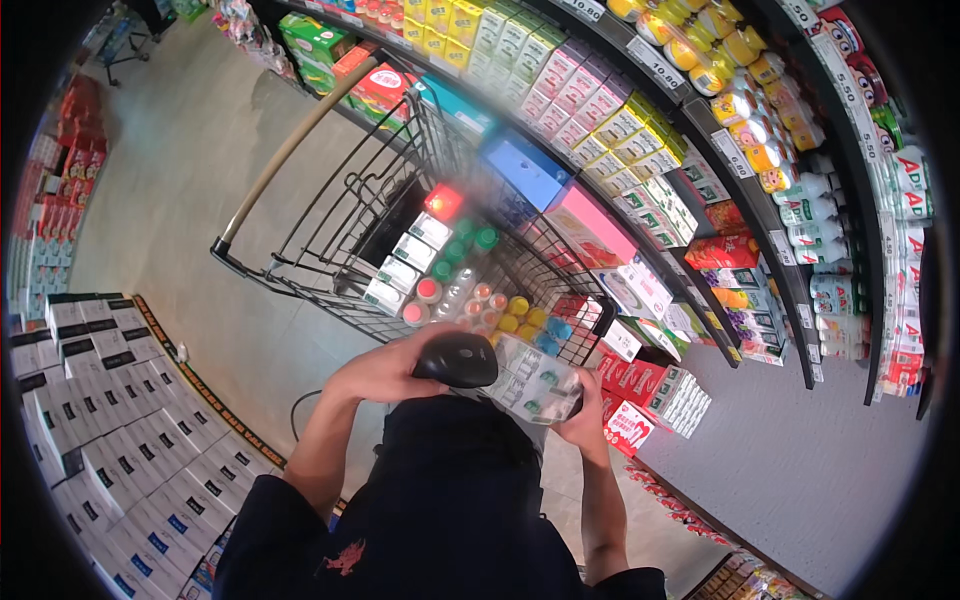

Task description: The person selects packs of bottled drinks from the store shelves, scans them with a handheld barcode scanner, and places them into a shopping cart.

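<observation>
My left hand (382,367) is wrapped around a black handheld barcode scanner (456,360) in front of my chest. My right hand (583,420) grips the right end of a clear-wrapped pack of white and green packages (529,379), whose left end lies beside the scanner. Just beyond both hands stands a black wire shopping cart (330,300). White cartons (400,274), green-capped bottles (486,238), yellow-capped bottles (517,306), blue-capped bottles (553,328) and pink-capped bottles (429,289) fill part of it. A red glow lights a spot (442,201) in the cart.
Shelves of drink cartons (577,90) and small bottles (750,135) rise along the right, with price tags on their edges. Stacked white boxes (127,427) stand at the left. Red and white cartons (630,390) sit right of my right hand. The cart's tan handle (300,142) points left.
</observation>
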{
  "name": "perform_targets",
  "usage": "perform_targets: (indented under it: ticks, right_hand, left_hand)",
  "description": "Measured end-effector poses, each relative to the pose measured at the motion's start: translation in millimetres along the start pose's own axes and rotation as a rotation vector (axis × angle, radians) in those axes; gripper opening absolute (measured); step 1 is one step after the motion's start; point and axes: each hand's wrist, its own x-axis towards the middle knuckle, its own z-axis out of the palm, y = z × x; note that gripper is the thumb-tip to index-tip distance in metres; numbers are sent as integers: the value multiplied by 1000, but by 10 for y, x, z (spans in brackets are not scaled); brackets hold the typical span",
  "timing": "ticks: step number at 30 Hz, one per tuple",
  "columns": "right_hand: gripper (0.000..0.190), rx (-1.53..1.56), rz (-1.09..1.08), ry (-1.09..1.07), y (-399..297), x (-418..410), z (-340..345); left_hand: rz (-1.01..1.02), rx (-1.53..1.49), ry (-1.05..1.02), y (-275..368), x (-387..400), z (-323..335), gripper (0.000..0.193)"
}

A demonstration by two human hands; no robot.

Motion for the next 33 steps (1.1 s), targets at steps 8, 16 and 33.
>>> perform_targets:
  ticks: [8, 16, 33]
  right_hand:
    - [66, -527, -414, -32, -301, 59, -260]
    - [39, -786, -601, -155, -315, 121, -298]
    - [64, -619, -421, -166, -259, 62, -237]
  left_hand:
    - [-42, 7, 29, -188, -72, -31, 75]
    - [-335, -215, -32, -57, 20, 27, 71]
    - [-179, -54, -77, -407, 13, 157, 71]
